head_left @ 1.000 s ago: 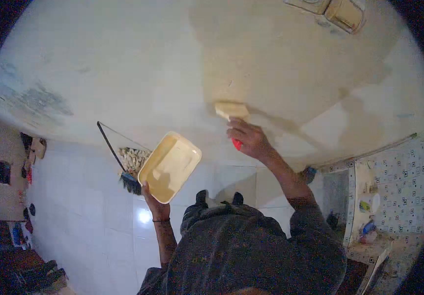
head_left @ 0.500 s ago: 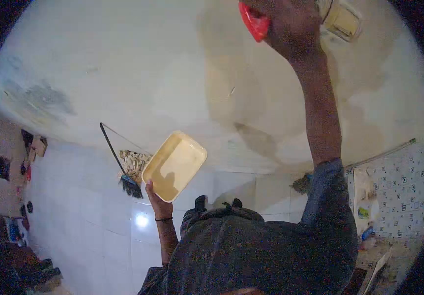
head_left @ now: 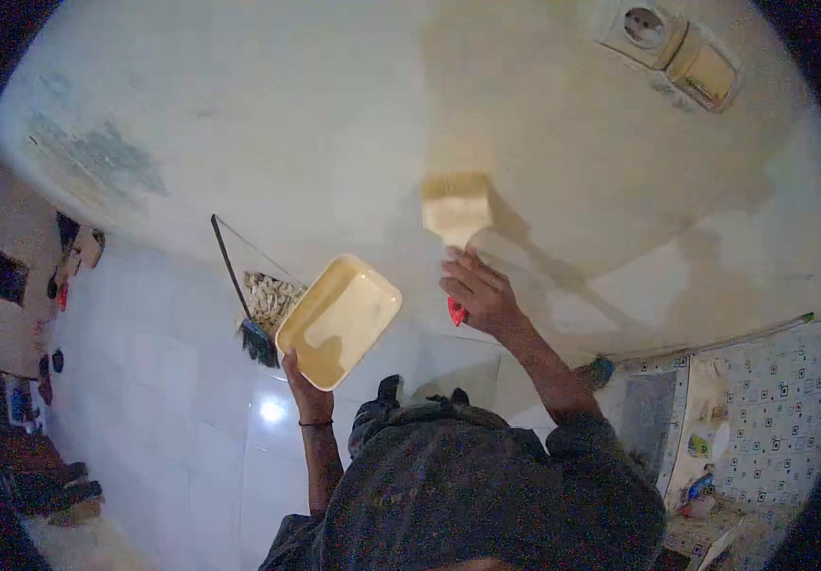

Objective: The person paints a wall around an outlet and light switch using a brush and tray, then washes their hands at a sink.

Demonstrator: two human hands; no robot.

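Right hand gripping paintbrush; left clutching tray; no readable writing.

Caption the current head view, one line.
Right hand presses a wide, red-handled brush to the cream wall; left holds a yellow rectangular tray.

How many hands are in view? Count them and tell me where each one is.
2. The left hand grips the near end of the tray; the right hand holds the wide brush up at the wall. No others show.
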